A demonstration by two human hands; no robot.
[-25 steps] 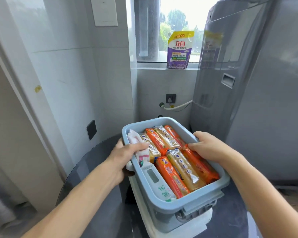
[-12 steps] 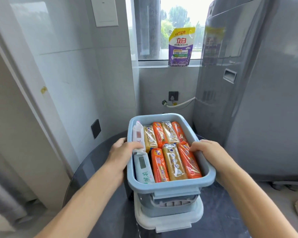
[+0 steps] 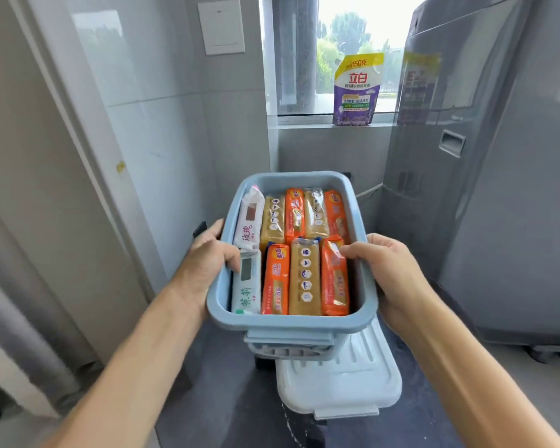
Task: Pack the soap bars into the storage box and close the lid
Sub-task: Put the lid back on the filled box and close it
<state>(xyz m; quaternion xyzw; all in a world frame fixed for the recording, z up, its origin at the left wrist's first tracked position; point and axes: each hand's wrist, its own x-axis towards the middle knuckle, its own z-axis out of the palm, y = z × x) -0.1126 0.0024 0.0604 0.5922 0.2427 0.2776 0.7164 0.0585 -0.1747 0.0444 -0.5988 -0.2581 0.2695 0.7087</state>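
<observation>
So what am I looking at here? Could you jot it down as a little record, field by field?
Box: blue storage box, lifted, open on top
Contents: wrapped soap bars in two rows, orange, tan and white
Left hand: left hand grips the box's left rim
Right hand: right hand grips the box's right rim
Lid: white lid lies below the box, not yet fitted
Windowsill: purple detergent pouch
Right side: grey washing machine

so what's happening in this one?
A person holds a blue box by its two long sides, left hand and right hand each gripping the rim. It is full of wrapped soap bars in two rows. The lid, white, lies under the box on a dark table, so the box is not yet closed.
</observation>
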